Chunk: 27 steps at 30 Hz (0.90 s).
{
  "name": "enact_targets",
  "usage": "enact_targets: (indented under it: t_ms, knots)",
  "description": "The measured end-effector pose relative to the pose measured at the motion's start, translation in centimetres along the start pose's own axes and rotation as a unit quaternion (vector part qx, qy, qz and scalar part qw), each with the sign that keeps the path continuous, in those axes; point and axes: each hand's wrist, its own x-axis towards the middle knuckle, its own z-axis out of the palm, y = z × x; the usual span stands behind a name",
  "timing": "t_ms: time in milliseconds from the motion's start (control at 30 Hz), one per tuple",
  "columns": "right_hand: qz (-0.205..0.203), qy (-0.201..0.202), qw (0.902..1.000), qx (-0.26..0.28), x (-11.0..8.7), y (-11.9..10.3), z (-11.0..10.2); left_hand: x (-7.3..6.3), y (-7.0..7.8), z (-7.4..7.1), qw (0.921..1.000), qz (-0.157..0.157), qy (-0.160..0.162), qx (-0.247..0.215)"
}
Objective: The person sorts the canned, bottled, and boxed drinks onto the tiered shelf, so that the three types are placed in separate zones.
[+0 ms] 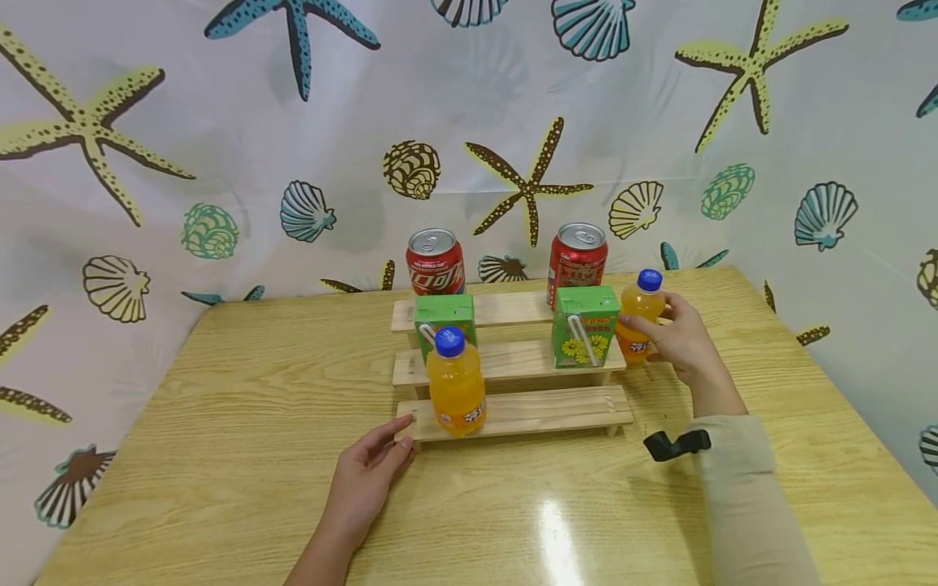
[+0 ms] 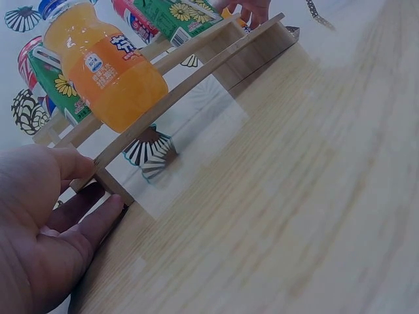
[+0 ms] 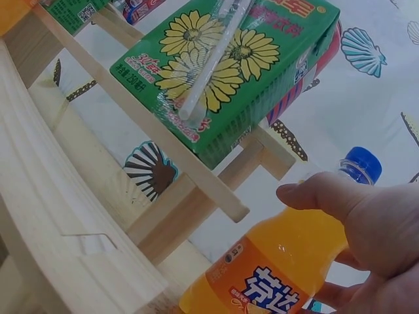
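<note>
A three-step wooden rack (image 1: 550, 409) stands on the table. My left hand (image 1: 366, 476) holds the left end of its lowest step, with fingers above and below the board in the left wrist view. Beyond the rack's right end, my right hand (image 1: 683, 335) grips an orange soda bottle (image 3: 281, 252) with a blue cap, thumb across its upper side. The bottle is upright in the head view; its base is partly hidden. Another orange soda bottle (image 1: 456, 382) stands on the lowest step's left part, in front of a green drink carton (image 1: 444, 308).
On the middle step's right part stands a second green carton (image 1: 585, 325) with a straw on its front. Two red cola cans (image 1: 436, 264) stand on the top step, left and right. A patterned cloth (image 1: 352, 122) hangs behind the wooden table (image 1: 278, 366).
</note>
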Motion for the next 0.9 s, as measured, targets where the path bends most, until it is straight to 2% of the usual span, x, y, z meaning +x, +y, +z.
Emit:
enact_targets:
  t_ms: [400,900]
  knots:
    - [-0.023,0.021,0.9995,-0.003,0.25,0.51,-0.15,0.02,0.07,0.06,1.0000,-0.001,-0.001,-0.006]
    - [-0.038,0.021,0.9990,-0.009,-0.17,0.20,-0.33,-0.08,0.12,0.10,1.0000,0.003,-0.001,-0.001]
